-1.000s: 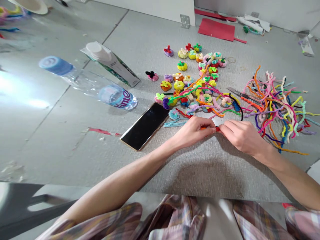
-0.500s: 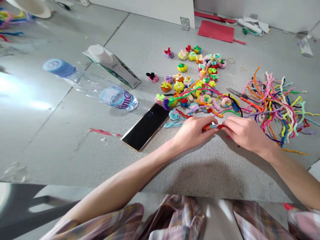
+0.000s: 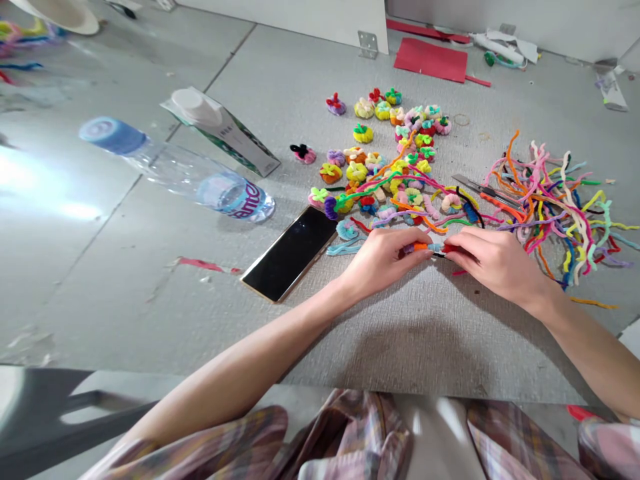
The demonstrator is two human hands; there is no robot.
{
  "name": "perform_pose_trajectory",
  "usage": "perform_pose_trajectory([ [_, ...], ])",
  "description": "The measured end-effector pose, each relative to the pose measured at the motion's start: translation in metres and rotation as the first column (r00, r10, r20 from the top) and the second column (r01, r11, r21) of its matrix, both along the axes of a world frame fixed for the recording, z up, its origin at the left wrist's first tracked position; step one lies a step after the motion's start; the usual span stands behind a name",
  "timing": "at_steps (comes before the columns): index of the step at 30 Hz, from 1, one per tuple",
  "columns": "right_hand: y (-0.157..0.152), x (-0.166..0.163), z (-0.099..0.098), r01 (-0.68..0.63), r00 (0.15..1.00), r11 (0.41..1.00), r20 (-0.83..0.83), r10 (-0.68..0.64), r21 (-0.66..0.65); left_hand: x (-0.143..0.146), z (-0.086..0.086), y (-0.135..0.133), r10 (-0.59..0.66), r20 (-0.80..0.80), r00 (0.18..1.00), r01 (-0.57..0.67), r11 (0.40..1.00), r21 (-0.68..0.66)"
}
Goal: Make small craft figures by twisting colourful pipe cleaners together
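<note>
Between my hands is a pipe cleaner piece (image 3: 423,247) with orange, light blue and red parts, held just above the table. My left hand (image 3: 393,259) pinches its orange end, with thumb and index finger closed on it. My right hand (image 3: 493,263) is closed on the red end, which its fingers partly hide. A thin dark strand shows under the piece between the hands. Just beyond lie several small pumpkin-like pipe cleaner shapes (image 3: 357,172) and loose coloured strands. To the right spreads a tangled heap of pipe cleaners (image 3: 575,213).
A utility knife (image 3: 493,195) with its blade out lies by the heap. On the left are a black phone (image 3: 293,257), a lying clear bottle (image 3: 185,177) and a carton (image 3: 225,130). Red sheet material (image 3: 431,60) lies at the back by a white panel (image 3: 300,20).
My hands have moved slightly apart, and more of the orange and light blue part shows between them. A dark strand now appears beneath it. The view has shifted a little.
</note>
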State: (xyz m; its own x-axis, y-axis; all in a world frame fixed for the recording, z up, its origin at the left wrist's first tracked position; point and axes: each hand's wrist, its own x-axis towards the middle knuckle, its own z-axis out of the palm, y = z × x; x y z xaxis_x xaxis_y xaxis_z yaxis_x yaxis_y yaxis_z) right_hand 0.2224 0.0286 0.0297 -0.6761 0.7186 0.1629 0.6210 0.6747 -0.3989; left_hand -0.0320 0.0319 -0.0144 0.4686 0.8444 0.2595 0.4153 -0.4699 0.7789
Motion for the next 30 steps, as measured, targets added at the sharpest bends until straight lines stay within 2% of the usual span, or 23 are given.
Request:
perform_pose_trajectory([
  [10, -0.0033, -0.0007, -0.0051, -0.04, 0.998, 0.993, 0.045, 0.035, 0.115, 0.0009, 0.0005, -0.0028, -0.022, -0.002, 1.0, 0.022, 1.0, 0.014],
  [13, -0.003, -0.0006, -0.0055, -0.04, 0.999, 0.996, 0.039, 0.037, 0.084, 0.0012, -0.0014, -0.0032, -0.026, 0.011, 1.0, 0.026, 0.999, 0.037],
  [17, -0.0027, -0.0014, -0.0039, -0.037, 0.999, 0.999, 0.023, 0.038, -0.024, 0.0016, -0.0039, -0.0042, -0.042, 0.0, 0.999, 0.042, 0.998, 0.053],
  [23, -0.0026, -0.0059, 0.0003, 0.014, 0.999, 0.991, -0.038, -0.019, -0.133, 0.0042, -0.002, -0.0092, -0.087, 0.012, 0.996, 0.086, 0.994, 0.064],
  [26, -0.0006, -0.0055, 0.0012, 0.014, 0.997, 0.992, -0.071, -0.023, -0.127, 0.0049, 0.0016, -0.0093, -0.069, 0.01, 0.998, 0.069, 0.997, 0.021],
  [30, -0.0002, -0.0048, 0.0012, 0.045, 0.997, 0.996, -0.056, -0.049, -0.081, 0.0053, 0.0035, -0.0057, -0.02, 0.123, 0.992, 0.03, 0.996, -0.082],
])
